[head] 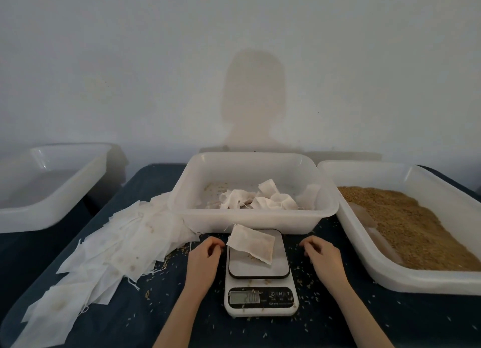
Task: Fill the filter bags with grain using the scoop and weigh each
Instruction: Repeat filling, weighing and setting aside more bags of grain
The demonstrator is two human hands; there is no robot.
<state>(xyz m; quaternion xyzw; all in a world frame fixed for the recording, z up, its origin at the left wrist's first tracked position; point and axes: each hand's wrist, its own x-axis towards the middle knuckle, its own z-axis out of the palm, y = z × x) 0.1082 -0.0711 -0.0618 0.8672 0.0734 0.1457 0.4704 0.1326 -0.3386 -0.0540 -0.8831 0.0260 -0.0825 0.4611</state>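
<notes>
Head view shows a filled filter bag (252,244) lying on the scale (260,282), with the left hand (205,252) and right hand (320,251) loosely curled beside it, holding nothing.

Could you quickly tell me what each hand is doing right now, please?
Left hand: loosely curled, empty, beside the scale.
Right hand: loosely curled, empty, on the scale's other side.

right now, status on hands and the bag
Left hand and right hand empty, flanking scale. Filled bag on its platform. Nothing in the way.
</notes>
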